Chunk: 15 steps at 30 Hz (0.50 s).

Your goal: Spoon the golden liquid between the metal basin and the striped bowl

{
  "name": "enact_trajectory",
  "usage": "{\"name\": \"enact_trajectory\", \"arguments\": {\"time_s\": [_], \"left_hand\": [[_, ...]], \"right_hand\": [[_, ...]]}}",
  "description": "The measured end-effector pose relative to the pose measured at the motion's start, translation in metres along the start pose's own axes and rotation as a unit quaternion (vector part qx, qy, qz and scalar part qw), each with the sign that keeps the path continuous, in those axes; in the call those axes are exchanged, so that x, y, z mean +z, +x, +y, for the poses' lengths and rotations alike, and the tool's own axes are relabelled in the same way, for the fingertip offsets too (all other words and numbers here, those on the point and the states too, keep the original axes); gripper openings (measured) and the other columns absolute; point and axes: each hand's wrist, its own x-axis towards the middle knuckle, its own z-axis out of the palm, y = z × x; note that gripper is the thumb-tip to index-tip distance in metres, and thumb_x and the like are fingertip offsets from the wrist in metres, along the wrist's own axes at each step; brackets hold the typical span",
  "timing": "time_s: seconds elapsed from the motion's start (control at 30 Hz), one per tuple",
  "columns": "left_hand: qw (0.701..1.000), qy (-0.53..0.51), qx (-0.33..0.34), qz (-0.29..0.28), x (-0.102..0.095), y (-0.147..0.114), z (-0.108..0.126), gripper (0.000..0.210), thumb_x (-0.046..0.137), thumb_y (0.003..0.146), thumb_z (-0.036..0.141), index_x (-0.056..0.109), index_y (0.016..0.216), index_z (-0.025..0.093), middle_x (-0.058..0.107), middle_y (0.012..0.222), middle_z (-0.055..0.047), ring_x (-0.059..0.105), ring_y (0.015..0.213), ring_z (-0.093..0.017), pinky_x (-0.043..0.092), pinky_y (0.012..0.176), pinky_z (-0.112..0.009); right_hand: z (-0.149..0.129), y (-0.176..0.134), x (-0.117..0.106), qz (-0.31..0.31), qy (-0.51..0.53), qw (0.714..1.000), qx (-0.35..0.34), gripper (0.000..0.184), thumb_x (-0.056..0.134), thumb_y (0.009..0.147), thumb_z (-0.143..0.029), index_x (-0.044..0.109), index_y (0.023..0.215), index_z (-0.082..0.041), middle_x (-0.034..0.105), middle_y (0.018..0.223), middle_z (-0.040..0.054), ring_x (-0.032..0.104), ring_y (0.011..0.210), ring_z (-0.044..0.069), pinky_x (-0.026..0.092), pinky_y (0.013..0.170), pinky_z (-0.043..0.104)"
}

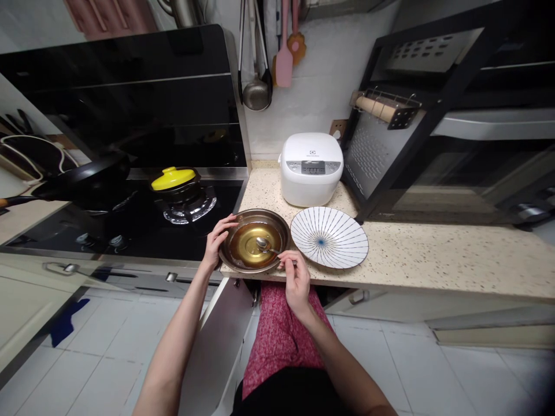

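While the left grip [219, 240], spread, touches the basin [284, 231], the right grip [291, 264] pinches a spoon [263, 244] pointing forward-left.

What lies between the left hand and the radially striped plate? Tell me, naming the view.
The metal bowl of amber liquid, with the metal spoon reaching inside its rim, lies between left hand and radially striped plate; the head view shows it.

This is a kitchen: there is a flat black stove [143, 231], a dark pot with a bright yellow lid [173, 180], a rounded white rice cooker [311, 173] on a speckled cream counter [433, 254], and a hanging pink spatula [284, 66].
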Motion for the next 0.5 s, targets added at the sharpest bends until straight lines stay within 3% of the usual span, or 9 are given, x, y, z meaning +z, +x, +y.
{"name": "enact_trajectory", "arguments": {"time_s": [0.5], "left_hand": [[1.000,0.002,0.000,-0.004,-0.0012,0.0001,-0.0028,0.035,0.061,0.096,0.045,0.082,0.110,0.020,0.066,0.145,-0.013,0.048,0.149,-0.038,0.027,0.130,-0.060]], "right_hand": [[0.0023,-0.0051,-0.0005,0.015,0.024,1.000,0.007,0.024,0.046,0.107,-0.027,0.064,0.092,-0.022,0.070,0.099,0.0045,0.064,0.075,0.013,0.058,0.067,0.027]]}}
